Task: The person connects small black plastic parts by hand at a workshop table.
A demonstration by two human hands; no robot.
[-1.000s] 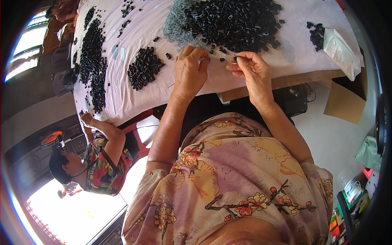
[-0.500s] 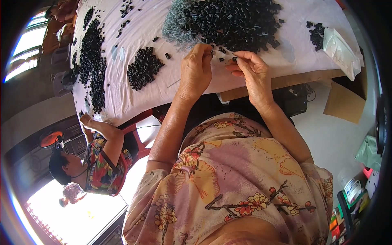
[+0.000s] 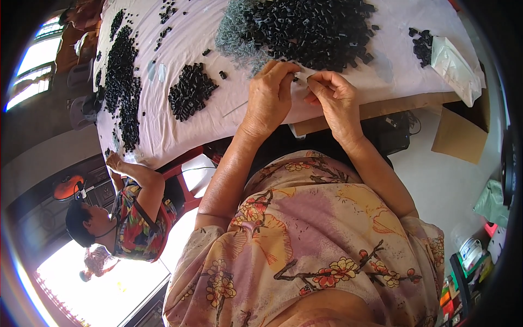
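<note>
My left hand (image 3: 271, 94) is closed in a pinch above the table's near edge. What its thumb and forefinger hold, if anything, is too small to make out. Facing it, a short gap away, my right hand (image 3: 336, 98) pinches a small black plastic piece (image 3: 309, 78), mostly covered by the fingertips. Just beyond both hands lies a big heap of small black plastic pieces (image 3: 316, 32). Against its left side rests a pile of tiny silvery metal parts (image 3: 234, 38). A thin metal rod (image 3: 235, 109) lies on the cloth by my left wrist.
The pale cloth-covered table (image 3: 185, 139) also bears a smaller black heap (image 3: 192, 91), a long spread of black pieces (image 3: 122, 87) and a white plastic bag (image 3: 455, 71). Below its right edge stands a cardboard box (image 3: 460, 136). A seated person (image 3: 136, 212) works at the left.
My left hand has moved right, closer to my right hand. The right fingers have drawn together, so the black piece shows less. The other person's hand has shifted slightly.
</note>
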